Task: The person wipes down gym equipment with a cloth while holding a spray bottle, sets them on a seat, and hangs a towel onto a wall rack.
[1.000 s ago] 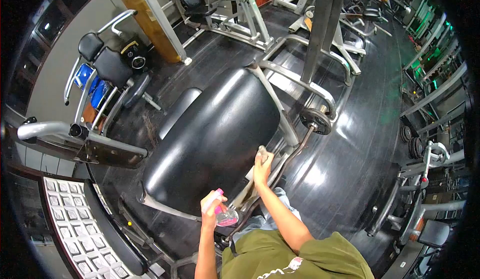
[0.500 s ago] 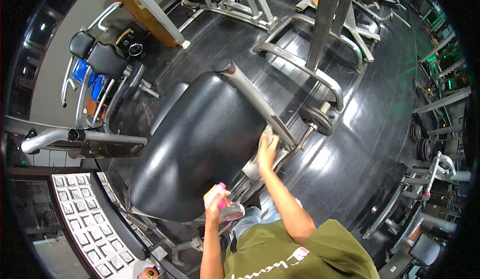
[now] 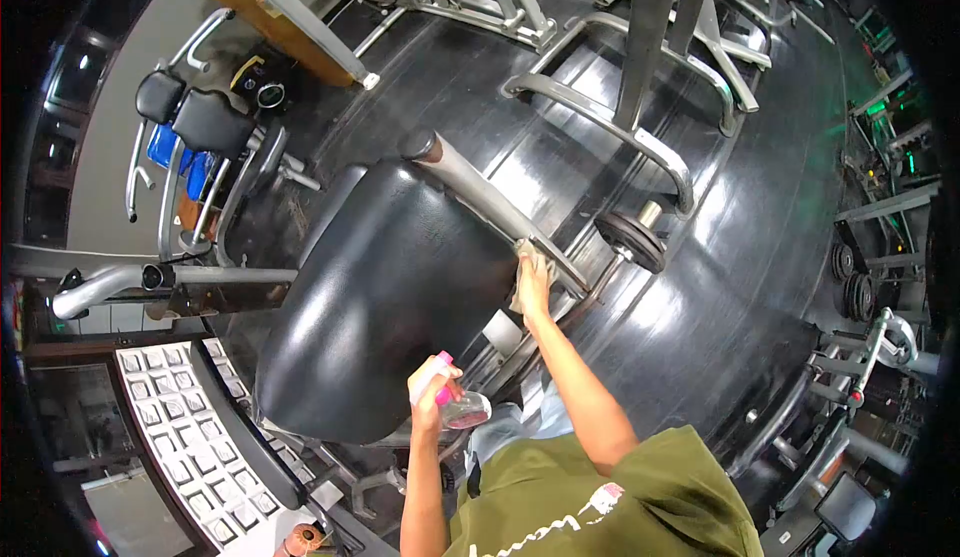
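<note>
My left hand [image 3: 430,389] is wrapped round the neck of a clear spray bottle [image 3: 467,412] with a pink top, held near the lower end of a large black padded cushion [image 3: 385,297]. At the cushion's right edge, my right hand [image 3: 534,282] presses a pale cloth [image 3: 526,251] close to the grey metal bar [image 3: 480,189] of the bench. Most of the cloth is hidden under my fingers. The cushion's surface is smooth and shiny.
A bar with a weight plate [image 3: 630,240] stands just right of the bench. Metal machine frames [image 3: 600,117] rise ahead, and a black padded seat machine [image 3: 212,122] is at the left. A white patterned panel [image 3: 190,437] lies at lower left.
My right hand has shifted slightly with the cloth along the cushion's right edge, next to the metal bar. My left hand keeps the spray bottle in nearly the same spot. The view has tilted a little.
</note>
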Available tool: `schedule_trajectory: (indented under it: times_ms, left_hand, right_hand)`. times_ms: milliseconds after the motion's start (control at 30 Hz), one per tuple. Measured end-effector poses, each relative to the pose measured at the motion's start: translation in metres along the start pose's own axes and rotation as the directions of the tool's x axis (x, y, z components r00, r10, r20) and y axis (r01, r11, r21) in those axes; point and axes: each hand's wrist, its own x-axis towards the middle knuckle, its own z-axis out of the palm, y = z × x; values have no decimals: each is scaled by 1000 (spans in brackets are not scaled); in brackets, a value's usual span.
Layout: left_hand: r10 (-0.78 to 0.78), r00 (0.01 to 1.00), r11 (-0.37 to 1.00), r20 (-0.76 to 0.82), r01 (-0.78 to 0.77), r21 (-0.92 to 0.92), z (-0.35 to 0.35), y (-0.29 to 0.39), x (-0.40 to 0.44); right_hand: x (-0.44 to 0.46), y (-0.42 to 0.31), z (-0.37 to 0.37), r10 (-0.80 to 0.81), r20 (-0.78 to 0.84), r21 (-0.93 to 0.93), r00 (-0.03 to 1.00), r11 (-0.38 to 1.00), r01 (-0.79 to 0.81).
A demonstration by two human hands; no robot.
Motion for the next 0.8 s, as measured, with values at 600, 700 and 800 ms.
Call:
schedule_trajectory:
  times_ms: [600,700,800]
  left_hand:
    - [-75,997,996,30,76,-36,46,-42,20]
    - [-29,998,999,48,28,16,50,-55,21]
    - [8,999,999,32,-6,-50,51,-78,18]
  right_hand:
    - [-20,33,-103,124,408,-267,904,964,-12]
    - [-13,18,-133,34,260,-166,965,986,10]
    - [-29,-8,-157,35,219,-196,975,981,8]
